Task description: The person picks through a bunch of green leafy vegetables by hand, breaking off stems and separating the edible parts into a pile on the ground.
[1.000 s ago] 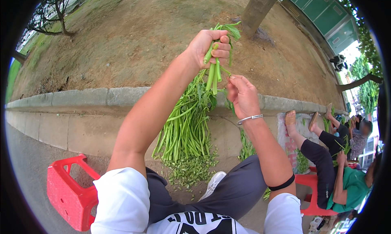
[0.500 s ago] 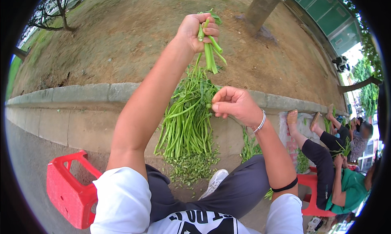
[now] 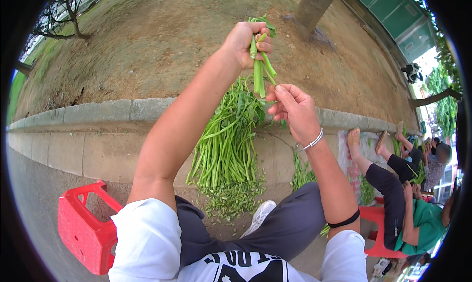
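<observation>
Raised over the dirt, my left hand (image 3: 246,42) is closed around a small bunch of green vegetable stems (image 3: 259,78), whose cut ends point down and leaves stick out at the top. Just below it, my right hand (image 3: 295,110) pinches the thin tip of one stem from that bunch between thumb and forefinger; its other fingers are loosely curled. Beneath both hands a large heap of long leafy green stems (image 3: 223,147) hangs over the kerb, with its stalk ends toward me. Short chopped green bits (image 3: 228,201) lie scattered at its near end.
A stone kerb (image 3: 103,111) crosses in front, with bare dirt and a tree trunk (image 3: 317,9) beyond. At left stands a red plastic stool (image 3: 83,228). More greens (image 3: 301,174) lie right of the heap. A person in a green shirt (image 3: 427,222) sits at far right.
My right hand has moved up from the heap to the bunch and now pinches a stem's end there. My left hand has shifted slightly right and down, still holding the stems.
</observation>
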A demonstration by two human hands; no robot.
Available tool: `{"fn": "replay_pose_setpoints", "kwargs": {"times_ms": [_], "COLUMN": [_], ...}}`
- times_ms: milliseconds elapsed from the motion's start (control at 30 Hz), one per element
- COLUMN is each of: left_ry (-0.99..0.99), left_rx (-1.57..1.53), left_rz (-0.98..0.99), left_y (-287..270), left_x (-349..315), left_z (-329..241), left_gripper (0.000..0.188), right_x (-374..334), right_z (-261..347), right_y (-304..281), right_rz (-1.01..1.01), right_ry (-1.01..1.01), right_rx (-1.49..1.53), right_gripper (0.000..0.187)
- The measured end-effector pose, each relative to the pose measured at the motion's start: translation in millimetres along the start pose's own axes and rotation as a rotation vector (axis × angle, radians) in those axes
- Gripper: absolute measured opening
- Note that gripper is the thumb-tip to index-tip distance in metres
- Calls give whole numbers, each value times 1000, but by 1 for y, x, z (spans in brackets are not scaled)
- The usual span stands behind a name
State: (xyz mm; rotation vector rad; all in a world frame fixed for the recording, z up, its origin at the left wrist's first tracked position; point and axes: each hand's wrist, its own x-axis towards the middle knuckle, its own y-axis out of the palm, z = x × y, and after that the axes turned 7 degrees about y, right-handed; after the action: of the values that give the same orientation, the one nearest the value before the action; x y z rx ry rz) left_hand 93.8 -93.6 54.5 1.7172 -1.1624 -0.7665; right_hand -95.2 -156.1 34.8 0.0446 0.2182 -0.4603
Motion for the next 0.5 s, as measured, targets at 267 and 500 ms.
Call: {"fn": "replay_pose_setpoints", "kwargs": {"times_ms": [267, 500], "left_ry": [31, 101], "left_rx": [55, -38], "left_rz": [-48, -68], "left_y": [10, 10], "left_x": [-1, -1], "left_z": [12, 0], "left_gripper": [29, 27], "right_x": [11, 20], "right_z": [-5, -13], "right_y": [-6, -27], "right_rz": [-178, -164], "right_ry": [19, 154], "right_rx": [67, 129], "right_gripper": [14, 8]}}
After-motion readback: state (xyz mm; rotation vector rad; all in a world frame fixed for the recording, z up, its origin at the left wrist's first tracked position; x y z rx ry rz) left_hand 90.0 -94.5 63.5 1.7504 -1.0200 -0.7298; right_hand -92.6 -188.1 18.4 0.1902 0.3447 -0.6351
